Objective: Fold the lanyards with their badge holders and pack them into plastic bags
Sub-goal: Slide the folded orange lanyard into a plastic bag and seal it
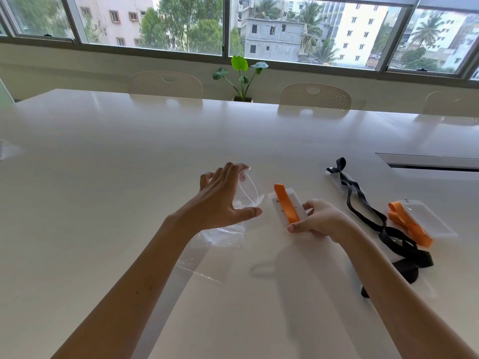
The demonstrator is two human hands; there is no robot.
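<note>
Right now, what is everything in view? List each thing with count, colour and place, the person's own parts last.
Folded lanyard with badge holder: 1, orange on clear, held above the table centre.
Plastic bag: 1, clear, hanging from the left hand, mouth spread.
Orange lanyard with badge holder: 1, lying on the table at right.
Black lanyard with badge holder: 1, lying loose on the table at right.
Table: 1, white.
Chairs: 3 visible, cream, far side.
Potted plant: 1, green, below the windows.
Windows: along the far wall.
Left hand: holds the bag's mouth open.
Right hand: pinches the folded lanyard.
</note>
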